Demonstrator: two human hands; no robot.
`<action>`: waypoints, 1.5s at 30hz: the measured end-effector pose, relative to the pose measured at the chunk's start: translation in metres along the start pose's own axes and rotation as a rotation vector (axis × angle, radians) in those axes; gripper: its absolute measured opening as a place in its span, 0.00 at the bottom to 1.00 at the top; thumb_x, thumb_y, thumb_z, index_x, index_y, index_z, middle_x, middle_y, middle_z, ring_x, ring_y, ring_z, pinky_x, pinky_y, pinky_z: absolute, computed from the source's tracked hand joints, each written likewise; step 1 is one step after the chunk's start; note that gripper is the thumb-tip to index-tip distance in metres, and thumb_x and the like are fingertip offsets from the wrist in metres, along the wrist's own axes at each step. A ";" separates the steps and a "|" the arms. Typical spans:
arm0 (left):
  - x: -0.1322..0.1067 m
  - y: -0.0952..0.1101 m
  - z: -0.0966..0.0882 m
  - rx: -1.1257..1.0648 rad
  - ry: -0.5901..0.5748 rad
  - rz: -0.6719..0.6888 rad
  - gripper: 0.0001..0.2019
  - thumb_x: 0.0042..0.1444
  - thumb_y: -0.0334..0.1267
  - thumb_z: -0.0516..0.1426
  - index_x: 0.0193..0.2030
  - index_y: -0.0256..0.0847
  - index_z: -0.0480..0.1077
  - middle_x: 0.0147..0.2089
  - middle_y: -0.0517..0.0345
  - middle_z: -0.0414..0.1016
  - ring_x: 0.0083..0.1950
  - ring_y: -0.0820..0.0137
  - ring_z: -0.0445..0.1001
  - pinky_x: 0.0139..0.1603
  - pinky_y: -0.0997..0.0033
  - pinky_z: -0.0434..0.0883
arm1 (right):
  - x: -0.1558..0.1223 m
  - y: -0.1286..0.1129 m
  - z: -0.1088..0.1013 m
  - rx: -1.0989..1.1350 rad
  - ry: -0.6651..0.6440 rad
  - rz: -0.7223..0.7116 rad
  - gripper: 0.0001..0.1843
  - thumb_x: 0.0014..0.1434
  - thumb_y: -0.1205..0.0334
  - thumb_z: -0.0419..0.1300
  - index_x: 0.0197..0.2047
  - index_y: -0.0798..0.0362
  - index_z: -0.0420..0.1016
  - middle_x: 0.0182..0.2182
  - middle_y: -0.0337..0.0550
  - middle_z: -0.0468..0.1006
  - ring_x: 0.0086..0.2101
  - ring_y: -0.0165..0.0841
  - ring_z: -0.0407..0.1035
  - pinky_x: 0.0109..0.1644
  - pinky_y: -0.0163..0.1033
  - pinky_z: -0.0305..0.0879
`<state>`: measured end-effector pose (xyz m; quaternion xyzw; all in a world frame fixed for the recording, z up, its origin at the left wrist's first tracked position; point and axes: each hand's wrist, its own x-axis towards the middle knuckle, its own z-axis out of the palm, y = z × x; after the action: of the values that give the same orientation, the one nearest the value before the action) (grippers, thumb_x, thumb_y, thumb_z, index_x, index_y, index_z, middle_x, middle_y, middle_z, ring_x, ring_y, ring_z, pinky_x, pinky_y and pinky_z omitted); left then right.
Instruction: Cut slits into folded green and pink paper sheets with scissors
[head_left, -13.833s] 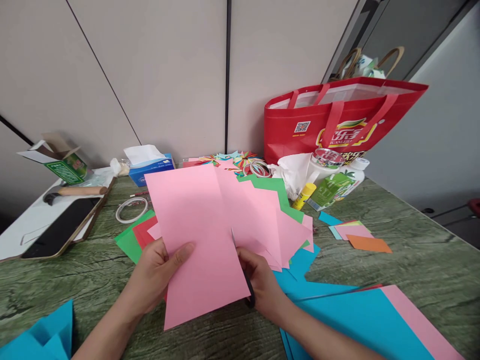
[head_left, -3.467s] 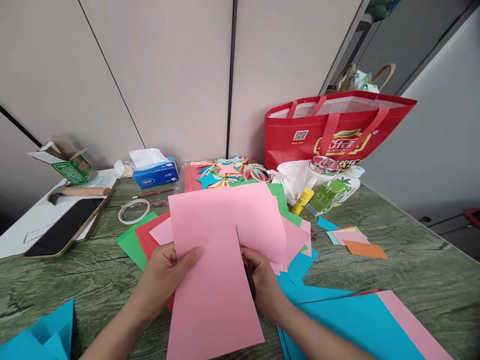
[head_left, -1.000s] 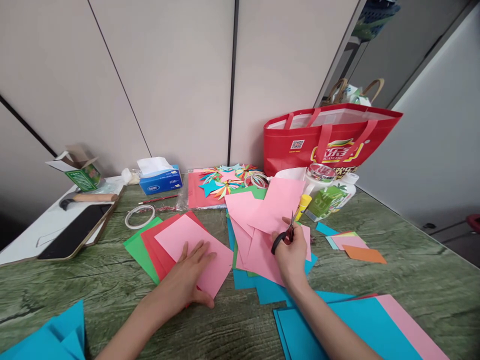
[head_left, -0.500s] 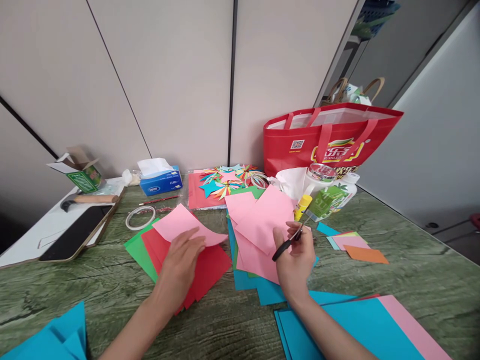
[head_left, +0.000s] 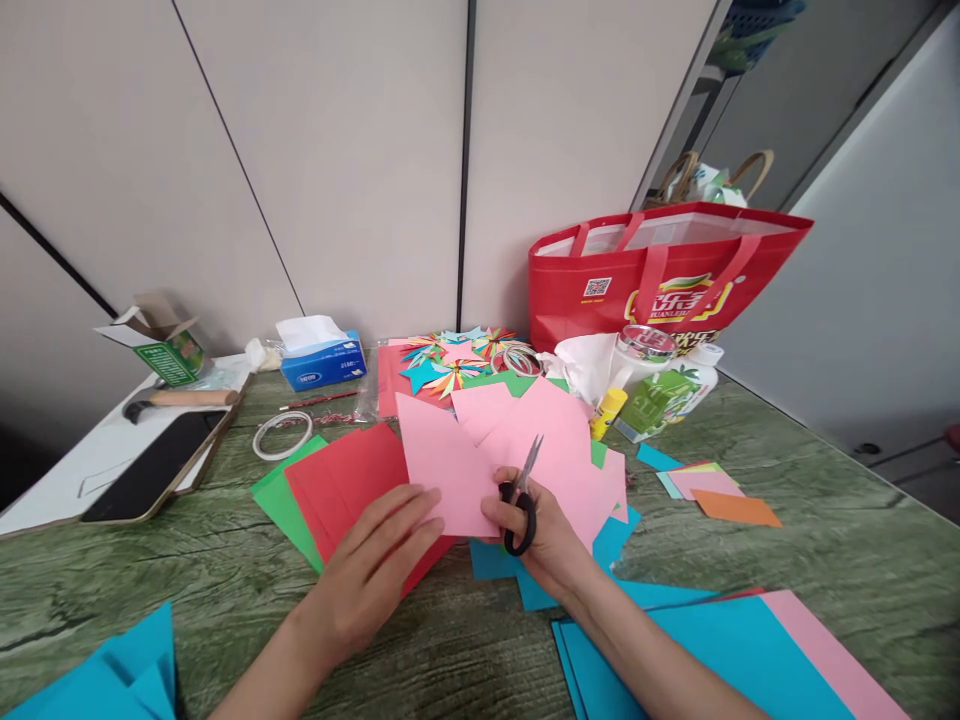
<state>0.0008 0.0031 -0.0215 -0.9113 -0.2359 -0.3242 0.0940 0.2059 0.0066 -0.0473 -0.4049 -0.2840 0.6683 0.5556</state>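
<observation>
My left hand holds a pink paper sheet by its lower edge, thumb on top, lifting it above the red sheets. My right hand grips small black-handled scissors, blades slightly apart and pointing up, right beside the pink sheet. A loose pile of pink sheets lies just behind the scissors. Green paper sticks out under the red sheets.
Blue and pink sheets lie at front right, blue paper at front left. A red shopping bag, a glue stick, bottles, a tissue box, a tape roll, paper stars and a phone ring the green table.
My left hand lifted the pink sheet off the red sheets and carried it right. My right hand brought the scissors back from the pink pile to that sheet's edge.
</observation>
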 end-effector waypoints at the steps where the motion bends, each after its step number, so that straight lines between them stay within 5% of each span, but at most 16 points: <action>1: 0.002 0.000 0.001 0.007 0.023 -0.015 0.22 0.51 0.18 0.49 0.53 0.33 0.60 0.51 0.41 0.70 0.58 0.59 0.60 0.51 0.54 0.66 | 0.000 -0.001 0.000 -0.009 0.024 -0.044 0.23 0.37 0.61 0.68 0.36 0.50 0.62 0.23 0.30 0.63 0.20 0.25 0.63 0.21 0.32 0.66; 4: 0.009 -0.001 0.003 0.025 0.064 -0.044 0.22 0.49 0.23 0.54 0.53 0.36 0.60 0.49 0.43 0.72 0.53 0.61 0.65 0.51 0.53 0.66 | 0.000 -0.002 0.002 -0.078 0.085 -0.185 0.23 0.37 0.61 0.68 0.35 0.50 0.60 0.20 0.27 0.62 0.17 0.23 0.58 0.17 0.29 0.60; 10: 0.008 0.003 0.009 0.048 -0.062 -0.047 0.27 0.48 0.42 0.58 0.55 0.36 0.58 0.49 0.43 0.73 0.51 0.60 0.68 0.50 0.59 0.66 | -0.003 0.002 0.005 -0.283 0.093 -0.319 0.22 0.36 0.63 0.68 0.31 0.51 0.59 0.16 0.25 0.54 0.16 0.22 0.48 0.17 0.28 0.46; 20: 0.009 0.010 0.007 -0.204 -0.077 -0.350 0.29 0.52 0.29 0.51 0.61 0.38 0.46 0.58 0.42 0.61 0.58 0.60 0.60 0.53 0.57 0.65 | -0.007 0.005 0.003 -0.465 0.120 -0.444 0.13 0.45 0.57 0.62 0.33 0.53 0.65 0.17 0.29 0.52 0.18 0.25 0.48 0.20 0.31 0.46; 22: 0.008 0.011 0.007 -0.191 -0.012 -0.316 0.28 0.51 0.25 0.51 0.60 0.42 0.49 0.58 0.43 0.58 0.59 0.59 0.57 0.53 0.54 0.64 | -0.008 0.004 0.003 -0.489 0.132 -0.466 0.13 0.45 0.57 0.62 0.33 0.53 0.67 0.17 0.29 0.52 0.18 0.25 0.48 0.20 0.31 0.46; 25: 0.003 0.011 0.007 -0.020 0.084 -0.080 0.24 0.49 0.21 0.53 0.52 0.46 0.61 0.53 0.49 0.65 0.58 0.59 0.58 0.54 0.51 0.62 | -0.008 0.003 0.003 -0.501 0.140 -0.478 0.12 0.46 0.56 0.61 0.34 0.53 0.68 0.17 0.30 0.54 0.18 0.26 0.48 0.20 0.31 0.47; 28: -0.004 0.010 0.007 0.152 0.076 0.106 0.16 0.52 0.21 0.50 0.45 0.41 0.69 0.43 0.54 0.74 0.56 0.64 0.62 0.56 0.58 0.60 | -0.008 0.003 0.004 -0.515 0.138 -0.480 0.12 0.47 0.56 0.60 0.35 0.53 0.69 0.16 0.29 0.52 0.18 0.26 0.48 0.19 0.32 0.46; 32: -0.001 0.009 0.004 0.300 0.099 0.069 0.13 0.54 0.25 0.50 0.44 0.38 0.70 0.38 0.55 0.78 0.51 0.67 0.68 0.58 0.63 0.56 | -0.009 0.001 0.004 -0.518 0.159 -0.503 0.13 0.47 0.56 0.60 0.36 0.52 0.69 0.15 0.28 0.51 0.17 0.26 0.47 0.19 0.31 0.46; 37: 0.014 0.015 0.001 0.362 0.099 0.095 0.23 0.49 0.53 0.54 0.43 0.35 0.70 0.37 0.51 0.79 0.46 0.60 0.73 0.61 0.56 0.49 | -0.010 0.000 0.003 -0.499 0.190 -0.530 0.13 0.48 0.57 0.61 0.37 0.52 0.66 0.15 0.27 0.53 0.16 0.26 0.48 0.19 0.31 0.47; 45: 0.015 0.014 0.010 0.342 -0.085 0.009 0.16 0.53 0.32 0.54 0.48 0.30 0.66 0.44 0.45 0.76 0.50 0.58 0.70 0.60 0.50 0.52 | -0.016 0.002 0.004 -0.481 0.104 -0.495 0.16 0.47 0.61 0.61 0.41 0.50 0.65 0.17 0.29 0.56 0.18 0.26 0.52 0.20 0.31 0.48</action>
<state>0.0237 -0.0002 -0.0200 -0.8959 -0.2873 -0.2402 0.2390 0.2017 -0.0089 -0.0435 -0.4767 -0.4943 0.4055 0.6034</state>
